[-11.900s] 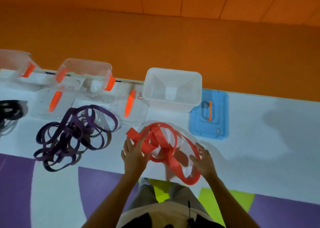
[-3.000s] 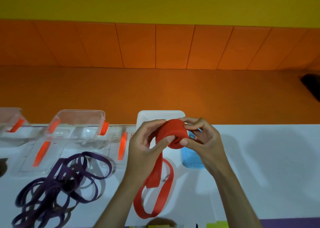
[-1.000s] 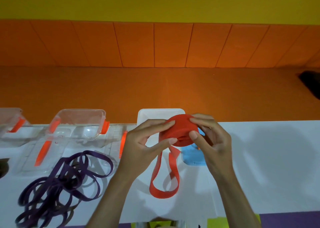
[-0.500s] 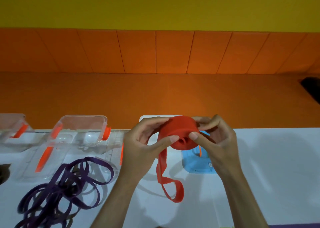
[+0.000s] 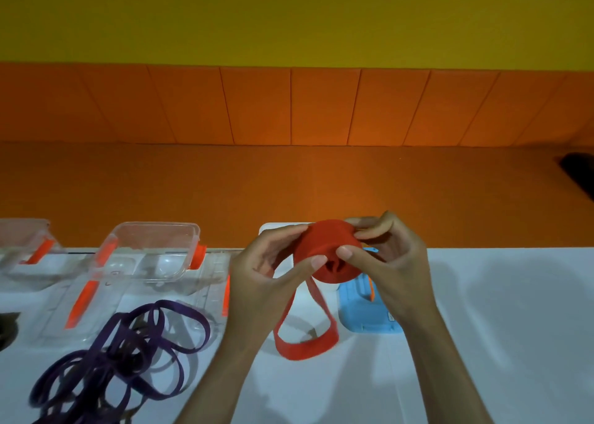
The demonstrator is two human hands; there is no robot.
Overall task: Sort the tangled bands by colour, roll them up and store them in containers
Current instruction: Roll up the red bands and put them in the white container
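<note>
**Held above the far edge**

Left hand (image 5: 266,282) and right hand (image 5: 395,272) pinch the rolled red band (image 5: 324,250) over the table (image 5: 498,311); its loose loop hangs below. Purple bands (image 5: 128,353) lie left; the table runs on rightward.

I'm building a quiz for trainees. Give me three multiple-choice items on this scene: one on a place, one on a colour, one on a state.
1. Where does the purple tangle lie, relative to the left hand and right hand? A) on the table, left of both B) right of both C) between them
2. What colour is the band that both hands grip? A) black B) red C) purple
3. How far is that band rolled? A) fully B) not at all C) partly

Answers: 1 A, it sprawls on the white top beyond the left hand. 2 B, the wound part is red. 3 C, a loop dangles below the wound part.
</note>
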